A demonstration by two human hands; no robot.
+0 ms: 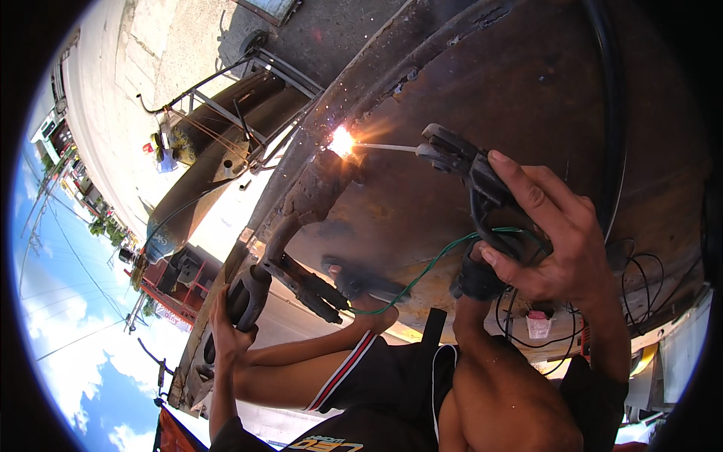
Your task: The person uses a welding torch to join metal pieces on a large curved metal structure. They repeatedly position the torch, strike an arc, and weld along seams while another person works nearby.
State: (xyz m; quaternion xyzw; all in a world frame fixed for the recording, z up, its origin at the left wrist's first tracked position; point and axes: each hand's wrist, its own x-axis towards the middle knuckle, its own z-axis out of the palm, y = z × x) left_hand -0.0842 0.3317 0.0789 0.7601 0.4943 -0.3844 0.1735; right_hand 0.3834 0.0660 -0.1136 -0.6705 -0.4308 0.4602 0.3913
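My right hand is closed round a black electrode holder, its index finger stretched along the top. A thin pale welding rod runs from the holder's jaws to a bright arc. The arc burns where a rusty, lumpy piece meets the seam of a large brown steel surface. Lower left, my left hand wraps round a black rounded object, whose kind I cannot make out. It lies against a curved rusty bar. Beside it is a dark clamp-like tool.
A green wire crosses the steel between my legs. A thick black cable hangs at right; thin black wires loop below. A pale cup stands nearby. At left are a metal-framed cart, a long rusty cylinder and the street.
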